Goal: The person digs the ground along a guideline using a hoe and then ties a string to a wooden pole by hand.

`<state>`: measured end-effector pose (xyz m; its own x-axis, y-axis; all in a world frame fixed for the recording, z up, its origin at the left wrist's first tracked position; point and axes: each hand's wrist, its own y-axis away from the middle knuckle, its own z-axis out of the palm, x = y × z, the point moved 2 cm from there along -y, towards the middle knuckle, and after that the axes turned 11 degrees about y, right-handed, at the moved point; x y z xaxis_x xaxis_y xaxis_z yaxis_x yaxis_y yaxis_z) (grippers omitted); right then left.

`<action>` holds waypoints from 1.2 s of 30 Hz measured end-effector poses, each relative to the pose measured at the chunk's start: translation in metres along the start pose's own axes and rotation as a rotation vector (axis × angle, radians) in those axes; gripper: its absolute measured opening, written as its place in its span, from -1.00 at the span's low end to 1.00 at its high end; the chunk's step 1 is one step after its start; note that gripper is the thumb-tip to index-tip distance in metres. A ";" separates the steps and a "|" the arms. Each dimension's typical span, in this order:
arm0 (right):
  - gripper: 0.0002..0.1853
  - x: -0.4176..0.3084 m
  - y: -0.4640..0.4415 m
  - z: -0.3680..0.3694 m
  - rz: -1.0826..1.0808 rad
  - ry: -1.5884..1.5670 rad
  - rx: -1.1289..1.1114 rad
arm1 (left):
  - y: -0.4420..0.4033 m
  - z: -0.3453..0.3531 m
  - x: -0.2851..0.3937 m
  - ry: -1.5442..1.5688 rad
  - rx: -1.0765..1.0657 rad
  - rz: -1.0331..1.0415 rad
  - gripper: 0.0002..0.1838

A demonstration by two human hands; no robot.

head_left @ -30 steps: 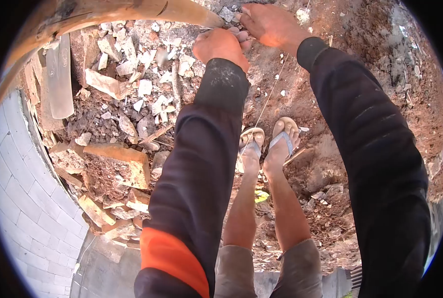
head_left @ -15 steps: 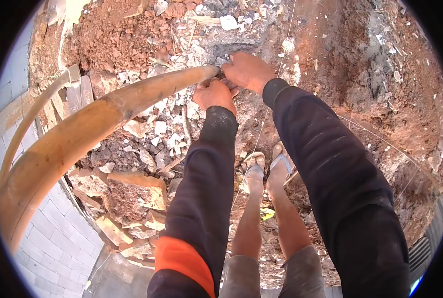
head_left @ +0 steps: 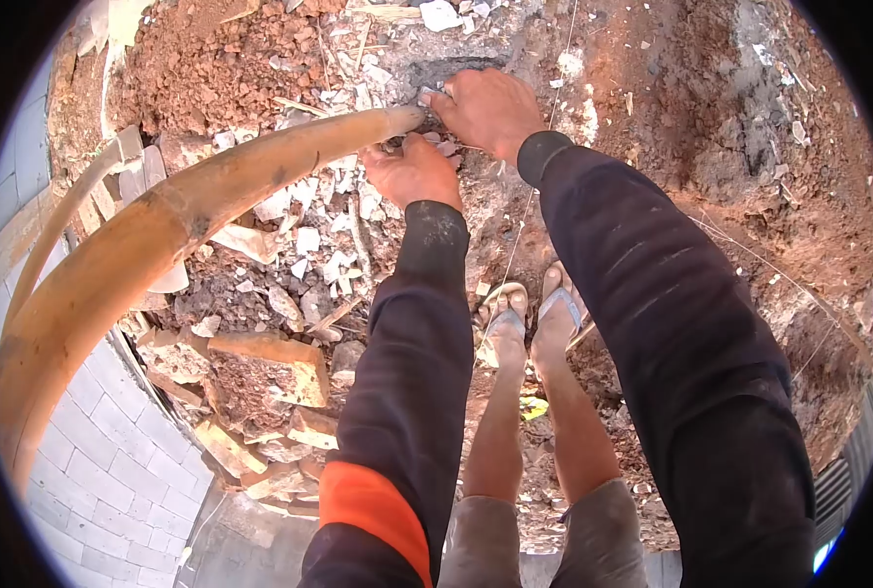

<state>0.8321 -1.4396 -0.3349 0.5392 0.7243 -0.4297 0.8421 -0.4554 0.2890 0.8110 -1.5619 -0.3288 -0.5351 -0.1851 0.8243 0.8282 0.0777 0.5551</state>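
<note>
A thick bamboo pole [head_left: 177, 201] curves in from the left and ends near both hands. My left hand [head_left: 417, 171] is at the underside of the pole's tip, its fingers curled, with their ends partly hidden. Just right of the tip, my right hand [head_left: 490, 110] has its fingers bent and pressed together, with a small pale bit at the fingertips that I cannot make out. A thin string [head_left: 523, 220] runs past my right hand down toward the feet.
Broken bricks [head_left: 270, 358] and white rubble lie on the left beside a grey block wall [head_left: 113, 461]. My sandalled feet [head_left: 505, 323] stand on reddish soil below the hands. A second thin pole [head_left: 59, 220] is at the far left. Corrugated sheet [head_left: 848, 480] shows at lower right.
The view has shifted, bringing the bamboo pole more fully into sight than at first. My left hand has turned and opened somewhat around the pole's tip, and my hands are slightly farther apart.
</note>
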 end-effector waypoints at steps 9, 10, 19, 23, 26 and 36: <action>-0.55 -0.001 0.008 -0.008 0.052 -0.028 -0.125 | 0.006 0.005 0.001 0.023 -0.007 0.075 -0.27; -0.54 0.000 0.007 -0.006 0.041 -0.014 -0.104 | 0.003 0.004 0.000 0.035 -0.040 0.075 -0.34; -0.51 -0.001 -0.001 0.003 -0.010 0.133 -0.006 | -0.012 -0.031 0.053 -0.450 -0.407 0.087 -0.76; -0.54 -0.018 0.005 -0.015 -0.005 0.125 -0.011 | -0.048 -0.048 0.068 -0.813 -0.722 0.548 -0.71; -0.59 -0.010 0.001 -0.007 0.000 0.093 -0.104 | -0.066 -0.044 0.071 -0.862 -0.813 0.778 -0.74; -0.47 -0.007 -0.012 0.001 -0.060 0.336 -0.140 | -0.067 -0.038 0.086 -1.149 -0.769 0.565 -0.81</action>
<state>0.8186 -1.4397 -0.3364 0.4347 0.8878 -0.1509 0.8495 -0.3486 0.3959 0.7158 -1.6205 -0.2996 0.3452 0.5732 0.7432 0.6527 -0.7156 0.2487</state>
